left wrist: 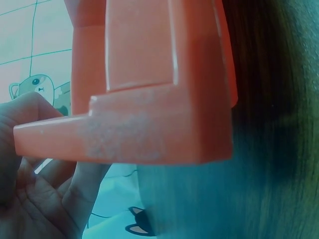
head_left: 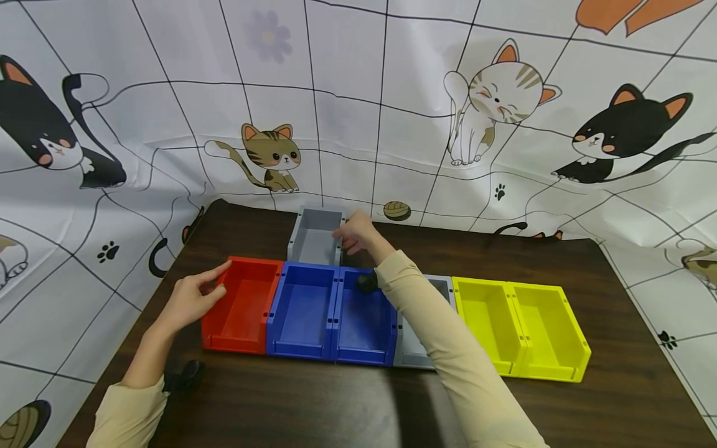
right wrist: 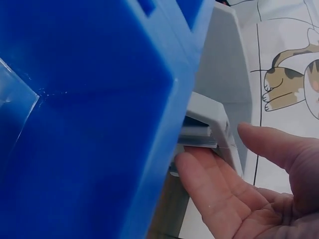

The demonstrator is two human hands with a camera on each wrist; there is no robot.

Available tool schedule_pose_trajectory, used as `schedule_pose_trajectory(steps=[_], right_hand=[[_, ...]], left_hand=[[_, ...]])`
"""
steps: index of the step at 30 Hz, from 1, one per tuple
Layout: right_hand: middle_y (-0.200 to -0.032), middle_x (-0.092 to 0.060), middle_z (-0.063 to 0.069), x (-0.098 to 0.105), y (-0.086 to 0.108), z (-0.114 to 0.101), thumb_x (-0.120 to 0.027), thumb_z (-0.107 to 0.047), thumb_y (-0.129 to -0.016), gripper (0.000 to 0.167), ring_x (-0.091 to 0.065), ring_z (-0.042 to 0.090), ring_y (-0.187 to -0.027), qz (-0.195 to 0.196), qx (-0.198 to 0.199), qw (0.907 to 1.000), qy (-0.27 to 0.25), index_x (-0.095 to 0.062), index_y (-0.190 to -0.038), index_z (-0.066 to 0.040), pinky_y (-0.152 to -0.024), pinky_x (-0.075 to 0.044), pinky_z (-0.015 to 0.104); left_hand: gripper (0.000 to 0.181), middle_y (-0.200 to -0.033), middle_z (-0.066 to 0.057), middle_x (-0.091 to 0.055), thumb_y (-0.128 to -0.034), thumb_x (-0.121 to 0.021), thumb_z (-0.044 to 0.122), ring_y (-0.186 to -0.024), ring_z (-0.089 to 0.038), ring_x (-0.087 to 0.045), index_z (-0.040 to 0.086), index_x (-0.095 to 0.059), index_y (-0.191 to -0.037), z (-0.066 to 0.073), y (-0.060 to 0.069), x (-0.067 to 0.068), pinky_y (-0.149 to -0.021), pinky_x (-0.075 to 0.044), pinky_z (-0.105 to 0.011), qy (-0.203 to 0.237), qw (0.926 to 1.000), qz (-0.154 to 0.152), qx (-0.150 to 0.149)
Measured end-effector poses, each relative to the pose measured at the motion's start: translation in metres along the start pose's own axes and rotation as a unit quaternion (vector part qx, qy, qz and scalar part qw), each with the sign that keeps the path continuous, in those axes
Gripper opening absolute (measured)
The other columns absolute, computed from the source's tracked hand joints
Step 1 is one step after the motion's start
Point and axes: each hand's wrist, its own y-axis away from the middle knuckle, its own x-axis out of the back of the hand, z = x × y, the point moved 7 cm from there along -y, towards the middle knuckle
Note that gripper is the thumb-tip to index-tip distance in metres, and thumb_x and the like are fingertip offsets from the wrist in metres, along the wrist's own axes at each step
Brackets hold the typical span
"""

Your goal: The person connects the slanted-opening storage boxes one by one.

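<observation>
A grey bin (head_left: 316, 239) stands behind the row, back of the left blue bin (head_left: 302, 311). My right hand (head_left: 358, 233) grips its right side wall; in the right wrist view the thumb (right wrist: 264, 139) is at the rim and the fingers (right wrist: 214, 184) are against the outer side. At the row's left end is a red bin (head_left: 243, 305). My left hand (head_left: 193, 298) holds its left wall, with the thumb reaching over the edge. In the left wrist view the red wall (left wrist: 144, 129) hides part of that hand.
Beside the left blue bin are another blue bin (head_left: 366, 330), a grey bin (head_left: 414, 342) partly behind my right forearm, and two yellow bins (head_left: 493, 330). The dark wooden table (head_left: 280, 404) meets a white cat-print cloth (head_left: 347, 112) at the back.
</observation>
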Motion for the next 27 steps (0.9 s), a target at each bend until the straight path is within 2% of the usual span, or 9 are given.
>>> schedule_pose_trajectory(steps=[3,7,10,14,17,19,22,27], right_hand=[[-0.108,-0.061,0.025,-0.001,-0.003,0.001,-0.066,-0.003,-0.085,0.041,-0.064,0.035,-0.092,0.011,-0.002,0.9999,-0.003,-0.049,-0.120,0.009,-0.068,-0.056,0.038],[-0.100,-0.063,0.021,-0.001,-0.011,0.004,-0.067,-0.001,-0.083,0.034,-0.066,0.031,-0.082,0.036,-0.008,0.9993,0.003,-0.053,-0.114,0.009,-0.061,-0.056,0.033],[-0.090,-0.062,0.016,0.003,-0.014,0.004,-0.068,-0.002,-0.082,0.024,-0.065,0.025,-0.070,0.059,-0.010,0.9980,0.021,-0.059,-0.103,0.007,-0.056,-0.056,0.029],[-0.083,-0.061,0.012,0.011,-0.012,0.000,-0.069,-0.006,-0.082,0.017,-0.061,0.019,-0.063,0.079,0.009,0.9963,0.033,-0.066,-0.094,0.006,-0.055,-0.055,0.026],[-0.089,-0.062,0.015,0.022,-0.008,-0.005,-0.068,-0.007,-0.084,0.024,-0.063,0.021,-0.066,0.084,0.032,0.9957,0.021,-0.065,-0.103,0.008,-0.057,-0.055,0.026],[-0.096,-0.062,0.017,0.031,-0.003,-0.010,-0.067,-0.008,-0.085,0.033,-0.065,0.024,-0.070,0.084,0.043,0.9955,0.010,-0.060,-0.113,0.009,-0.060,-0.056,0.027],[-0.104,-0.061,0.020,0.046,0.006,-0.015,-0.066,-0.009,-0.085,0.043,-0.065,0.026,-0.075,0.082,0.062,0.9948,-0.002,-0.054,-0.123,0.009,-0.066,-0.056,0.031],[-0.114,-0.057,0.021,0.074,0.025,-0.017,-0.064,-0.012,-0.087,0.047,-0.062,0.027,-0.087,0.076,0.081,0.9937,-0.010,-0.050,-0.127,0.008,-0.070,-0.056,0.032]], left_hand=[[0.048,-0.118,-0.034,-0.054,-0.0888,-0.058,0.003,-0.069,-0.026,-0.053,-0.002,-0.047,-0.135,0.000,-0.001,0.000,-0.049,-0.046,-0.024,0.005,1.0000,-0.002,-0.002],[0.048,-0.106,-0.030,-0.058,-0.0882,-0.059,0.002,-0.064,-0.022,-0.051,-0.001,-0.048,-0.135,0.000,-0.001,0.001,-0.046,-0.043,-0.024,0.011,0.9999,0.003,-0.008],[0.048,-0.101,-0.027,-0.058,-0.0883,-0.059,0.002,-0.062,-0.020,-0.048,-0.001,-0.048,-0.135,0.000,-0.001,0.001,-0.044,-0.041,-0.024,0.014,0.9998,0.002,-0.011],[0.048,-0.109,-0.032,-0.057,-0.0886,-0.060,0.003,-0.066,-0.022,-0.054,-0.002,-0.048,-0.135,-0.001,-0.001,0.001,-0.046,-0.043,-0.023,0.021,0.9997,-0.003,-0.012],[0.047,-0.110,-0.033,-0.057,-0.0882,-0.060,0.002,-0.067,-0.023,-0.056,-0.002,-0.048,-0.134,-0.002,-0.001,0.001,-0.047,-0.045,-0.024,0.022,0.9997,0.000,-0.013],[0.047,-0.102,-0.030,-0.060,-0.0879,-0.060,0.002,-0.064,-0.022,-0.054,-0.002,-0.049,-0.134,-0.002,-0.001,0.002,-0.046,-0.044,-0.024,0.018,0.9997,0.003,-0.015],[0.047,-0.100,-0.030,-0.060,-0.0880,-0.060,0.002,-0.063,-0.020,-0.054,-0.002,-0.049,-0.134,-0.002,0.000,0.002,-0.046,-0.045,-0.024,0.017,0.9997,0.003,-0.019],[0.047,-0.102,-0.030,-0.060,-0.0877,-0.060,0.001,-0.061,-0.018,-0.052,-0.003,-0.049,-0.133,0.000,-0.001,0.002,-0.046,-0.045,-0.023,0.016,0.9994,0.006,-0.029]])
